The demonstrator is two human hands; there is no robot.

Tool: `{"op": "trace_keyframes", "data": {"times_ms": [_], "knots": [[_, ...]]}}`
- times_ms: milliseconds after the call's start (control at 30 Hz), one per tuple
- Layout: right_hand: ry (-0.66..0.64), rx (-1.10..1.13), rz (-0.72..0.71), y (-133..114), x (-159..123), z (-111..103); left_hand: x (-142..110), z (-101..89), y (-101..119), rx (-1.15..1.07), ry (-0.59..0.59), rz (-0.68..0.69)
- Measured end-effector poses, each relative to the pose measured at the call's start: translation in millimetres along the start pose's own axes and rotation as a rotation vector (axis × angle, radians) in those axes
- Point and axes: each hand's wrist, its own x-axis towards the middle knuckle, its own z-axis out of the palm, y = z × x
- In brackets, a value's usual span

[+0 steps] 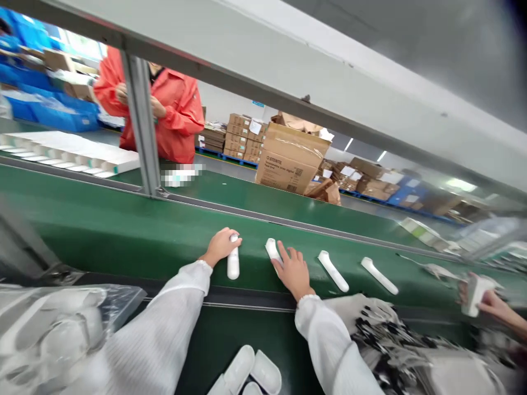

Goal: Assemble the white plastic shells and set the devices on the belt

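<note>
My left hand (221, 248) is closed on the upper end of a white handheld device (233, 266), shaped like an ear thermometer, which stands out lengthwise on the green belt (177, 227). With fingers spread, my right hand (294, 272) reaches over a second white device (271, 248); its lower part is hidden behind the fingers, and whether they grip it is unclear. Farther right, two more such devices lie slanted and apart, a nearer one (332, 271) and a farther one (379, 275). White oval plastic cases (240, 366) sit below, between my forearms.
Plastic-bagged white parts (53, 334) lie at left, bundled grey pouches with black cords (382, 334) at right. Another person's hand (489, 304) holds a white box. A metal post (142, 120) and overhead beam cross the view. A person in red (177, 115) stands across the line.
</note>
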Motion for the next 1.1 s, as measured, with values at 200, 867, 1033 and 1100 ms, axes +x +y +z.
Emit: {"op": "trace_keyframes", "data": {"times_ms": [200,867,1033,1100], "knots": [[-0.137,-0.093,-0.123,14,14,13,-3,-2.8,3,0.059,-0.086,0.021],[-0.255,-0.168,-0.030,32,23,4,-11,-7.1,37,0.183,-0.133,-0.022],[-0.180,-0.031,0.130,34,22,6,-11,-11.2,34,0.172,-0.082,-0.008],[-0.160,0.063,0.200,30,26,7,-12,-14.4,40,0.150,0.016,0.050]]}}
